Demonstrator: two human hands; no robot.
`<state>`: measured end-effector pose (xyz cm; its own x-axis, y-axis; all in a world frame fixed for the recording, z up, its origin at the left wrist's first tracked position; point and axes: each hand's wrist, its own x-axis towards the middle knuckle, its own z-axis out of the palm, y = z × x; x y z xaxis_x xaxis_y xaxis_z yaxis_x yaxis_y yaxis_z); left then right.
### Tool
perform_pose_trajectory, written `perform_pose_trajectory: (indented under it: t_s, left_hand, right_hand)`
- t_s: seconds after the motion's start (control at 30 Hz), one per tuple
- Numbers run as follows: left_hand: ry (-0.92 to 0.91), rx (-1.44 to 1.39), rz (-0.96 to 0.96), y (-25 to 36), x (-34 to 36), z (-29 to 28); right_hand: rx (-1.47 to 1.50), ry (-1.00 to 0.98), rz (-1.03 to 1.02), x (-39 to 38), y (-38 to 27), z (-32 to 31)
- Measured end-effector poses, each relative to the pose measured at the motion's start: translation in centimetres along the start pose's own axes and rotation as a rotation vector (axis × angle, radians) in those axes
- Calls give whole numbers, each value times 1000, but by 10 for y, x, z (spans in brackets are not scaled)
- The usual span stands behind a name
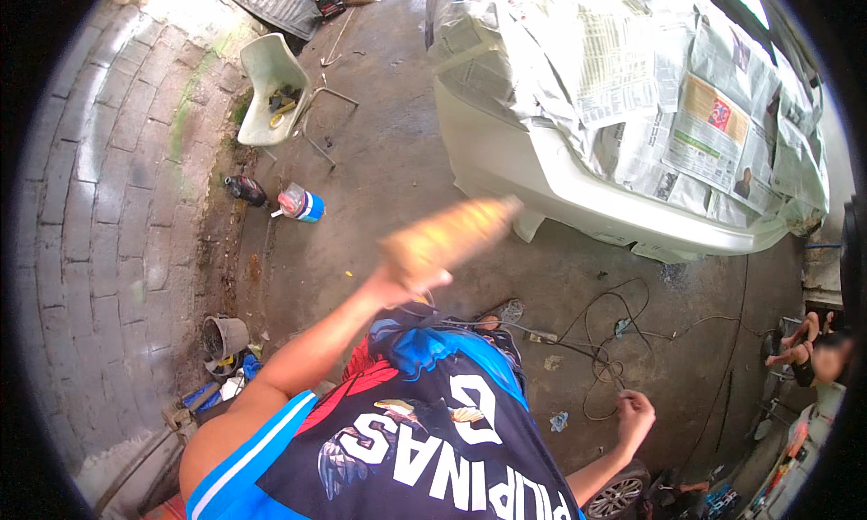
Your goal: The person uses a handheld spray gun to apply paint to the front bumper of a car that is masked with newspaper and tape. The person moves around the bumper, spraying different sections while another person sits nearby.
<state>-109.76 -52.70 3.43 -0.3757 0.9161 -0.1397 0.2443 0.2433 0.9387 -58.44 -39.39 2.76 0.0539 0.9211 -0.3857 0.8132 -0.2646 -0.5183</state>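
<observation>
My left hand [397, 288] is closed round the near end of a long orange-yellow object [447, 236], smeared by motion, its kind unclear. Its narrower far end points toward a white car body [578, 181] with a smooth bumper, and I cannot tell whether they touch. Newspaper sheets [668, 96] cover the upper part of the car. Out to the right, my right hand [635, 416] has its fingers curled together beside a dark cable [596, 353]. Whether the fingers hold the cable is unclear.
A pale chair [275, 82] with small items on its seat stands by the block wall [108, 213]. Near it are a dark bottle [245, 190] and a blue-and-white container [302, 204]. Cable loops lie on the floor. A person [817, 353] sits at the far right, above a wheel [619, 493].
</observation>
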Motion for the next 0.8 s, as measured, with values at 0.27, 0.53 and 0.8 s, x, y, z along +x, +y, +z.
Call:
perform_pose_trajectory:
  t_s: [0.27, 0.53, 0.8]
  left_hand:
    - [127, -552, -277, -51, 19, -151]
    - [-150, -890, -314, -118, 95, -243]
    - [-110, -829, -459, -173, 184, -343]
  right_hand:
    - [32, -476, 392, -44, -25, 170]
    - [-18, -397, 581, -139, -138, 292]
    - [40, -283, 557, -240, -204, 343]
